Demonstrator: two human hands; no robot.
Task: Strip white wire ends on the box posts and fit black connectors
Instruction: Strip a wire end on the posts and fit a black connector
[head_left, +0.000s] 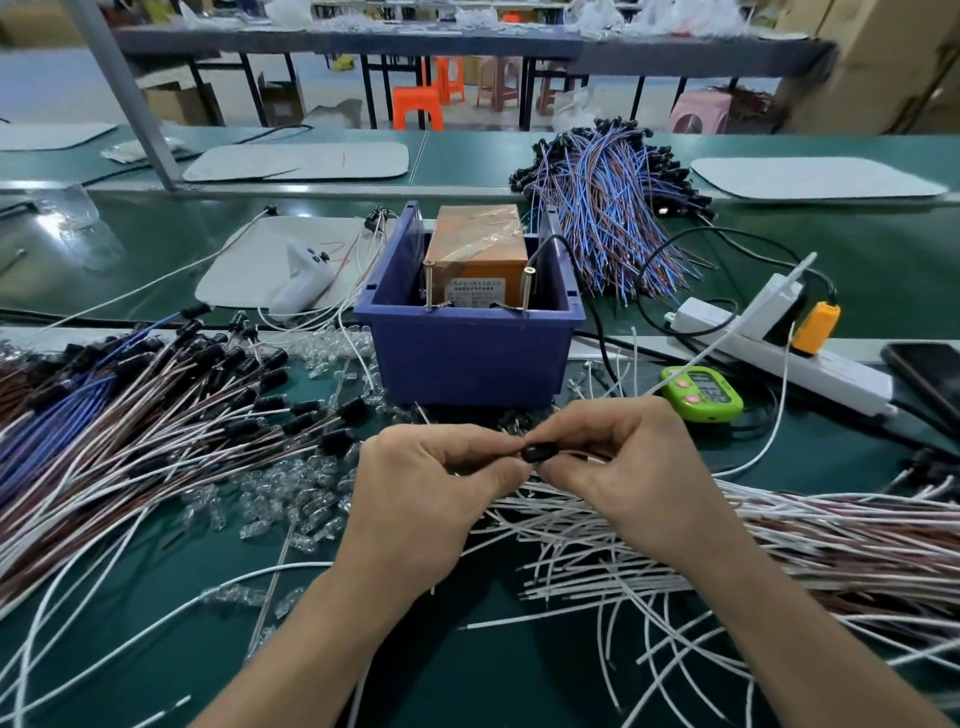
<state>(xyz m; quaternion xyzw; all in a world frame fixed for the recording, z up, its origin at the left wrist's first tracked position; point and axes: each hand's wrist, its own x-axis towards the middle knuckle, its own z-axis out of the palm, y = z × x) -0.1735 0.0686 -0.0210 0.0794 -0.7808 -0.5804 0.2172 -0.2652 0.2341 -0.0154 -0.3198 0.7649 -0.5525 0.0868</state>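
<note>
- Now both hands meet near the middle, just this side of the blue bin (467, 358).
- Left hand (431, 483): grip pressed together, thumb and forefinger pinching the black connector (537, 453) from the left.
- Right hand (623, 467): grip also closed, fingertips pinching the connector's right end; other fingers curled.
- Connector held over the far edge of the loose white wires (597, 582).
- Bin's near wall carries two upright screw posts (429, 286); orange box (475, 244) behind them.
- Left: heap of fitted wires (156, 410) crowds in. Right: wire pile, green timer (701, 397).
- Bare tabletop (457, 675) only near, between the forearms.
</note>
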